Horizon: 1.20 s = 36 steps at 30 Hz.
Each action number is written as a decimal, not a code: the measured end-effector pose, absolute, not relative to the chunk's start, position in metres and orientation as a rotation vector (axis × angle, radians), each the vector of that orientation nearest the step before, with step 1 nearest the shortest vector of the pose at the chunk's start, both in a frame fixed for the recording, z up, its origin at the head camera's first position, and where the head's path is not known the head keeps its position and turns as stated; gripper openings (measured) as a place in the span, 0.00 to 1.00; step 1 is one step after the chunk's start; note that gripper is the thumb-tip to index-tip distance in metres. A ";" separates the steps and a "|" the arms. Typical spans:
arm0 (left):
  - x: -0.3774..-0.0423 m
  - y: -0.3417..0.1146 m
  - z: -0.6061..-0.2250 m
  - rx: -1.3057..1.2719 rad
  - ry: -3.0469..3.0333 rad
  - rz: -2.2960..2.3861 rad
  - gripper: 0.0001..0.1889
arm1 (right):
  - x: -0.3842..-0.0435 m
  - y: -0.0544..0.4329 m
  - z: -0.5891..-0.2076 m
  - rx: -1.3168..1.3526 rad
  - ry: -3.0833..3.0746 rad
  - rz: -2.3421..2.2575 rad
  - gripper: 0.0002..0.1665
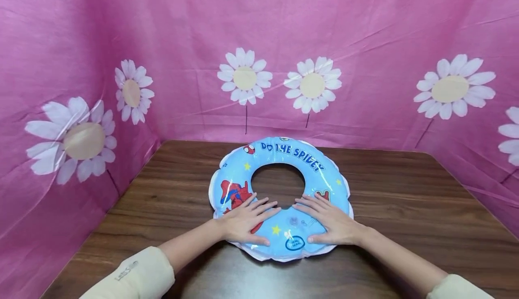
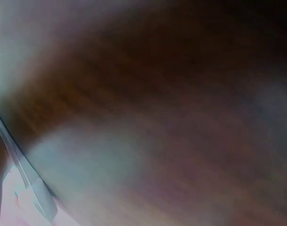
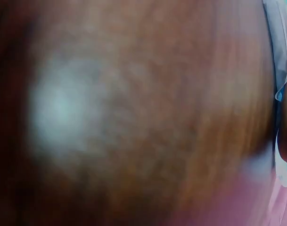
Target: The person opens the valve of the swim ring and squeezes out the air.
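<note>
A blue inflatable swim ring (image 1: 279, 152) with a white scalloped edge, red cartoon figures and the words "DO THE SPIDEY" lies flat on the table in the head view. My left hand (image 1: 248, 221) rests on its near left part, fingers spread and straight. On the near right part my right hand (image 1: 333, 223) lies the same way, its fingertips by the inner hole. Both wrist views are mostly blur; a strip of the ring's pale edge (image 2: 32, 188) shows at the left wrist view's lower left, and the edge (image 3: 281, 47) again along the right side of the right wrist view.
The dark wooden table (image 1: 405, 191) reaches out on both sides of the ring. A pink cloth (image 1: 186, 29) printed with large white daisies hangs behind the table and along its left and right sides.
</note>
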<state>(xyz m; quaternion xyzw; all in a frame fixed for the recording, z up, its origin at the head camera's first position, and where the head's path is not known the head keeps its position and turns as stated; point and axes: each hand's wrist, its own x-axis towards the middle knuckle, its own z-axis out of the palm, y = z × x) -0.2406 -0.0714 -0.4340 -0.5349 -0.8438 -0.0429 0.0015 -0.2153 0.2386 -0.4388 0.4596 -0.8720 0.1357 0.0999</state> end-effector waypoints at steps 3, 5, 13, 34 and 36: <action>-0.241 -0.072 -0.435 -1.680 -2.641 -0.128 0.43 | -0.214 0.236 -0.442 1.336 -2.582 0.408 0.45; -0.241 -0.071 -0.436 -1.691 -2.638 -0.122 0.42 | -0.213 0.235 -0.442 1.326 -2.594 0.396 0.44; -0.242 -0.070 -0.434 -1.666 -2.637 -0.004 0.44 | -0.212 0.230 -0.437 1.322 -2.664 0.310 0.44; -0.237 -0.064 -0.429 -1.645 -2.647 0.193 0.43 | -0.207 0.220 -0.437 1.281 -2.687 0.251 0.42; -0.237 -0.062 -0.428 -1.638 -2.649 0.205 0.43 | -0.207 0.219 -0.437 1.278 -2.676 0.251 0.41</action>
